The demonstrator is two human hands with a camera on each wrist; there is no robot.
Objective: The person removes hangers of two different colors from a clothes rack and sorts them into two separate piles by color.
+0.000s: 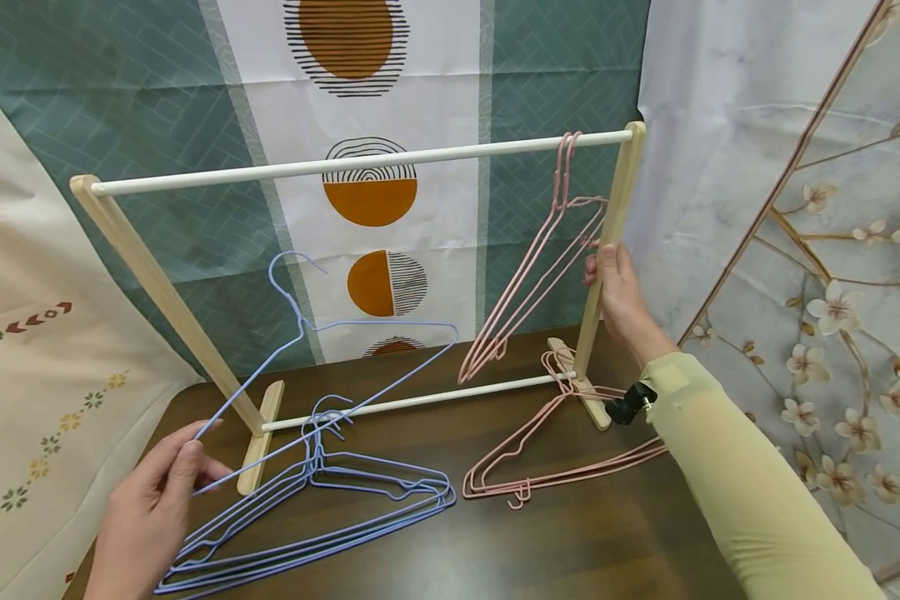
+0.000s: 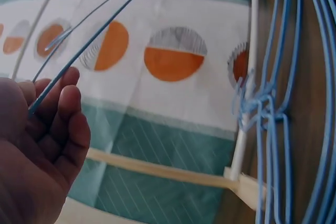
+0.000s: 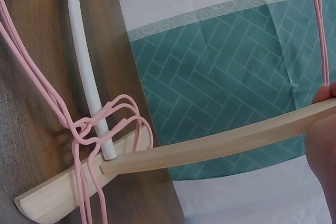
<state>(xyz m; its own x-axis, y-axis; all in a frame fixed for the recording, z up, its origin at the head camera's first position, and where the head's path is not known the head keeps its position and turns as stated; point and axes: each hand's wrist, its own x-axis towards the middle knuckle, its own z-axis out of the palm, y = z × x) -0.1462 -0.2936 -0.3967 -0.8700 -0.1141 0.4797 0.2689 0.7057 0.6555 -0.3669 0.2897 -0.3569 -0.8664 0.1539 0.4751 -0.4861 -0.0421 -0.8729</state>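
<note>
My left hand [image 1: 150, 500], at the lower left in the head view, pinches one end corner of a blue wire hanger [image 1: 298, 317] between thumb and fingers. That hanger is raised, hook up, in front of the rack and below its white top rail [image 1: 375, 158]. Under it lies a stack of blue hangers [image 1: 315, 458], hooks toward the bottom rail. On the right, my right hand [image 1: 624, 296] grips the rack's wooden post [image 1: 622, 179]. Two pink hangers [image 1: 557, 200] hang from the top rail beside that post; their ends come close to my right fingers.
More pink hangers [image 1: 565, 385] lie on the brown table [image 1: 555, 550] by the post's foot, their hooks over the bottom rail [image 1: 435, 396]. The rack's left post [image 1: 165, 292] stands behind my left hand. Patterned cloth hangs behind and on both sides.
</note>
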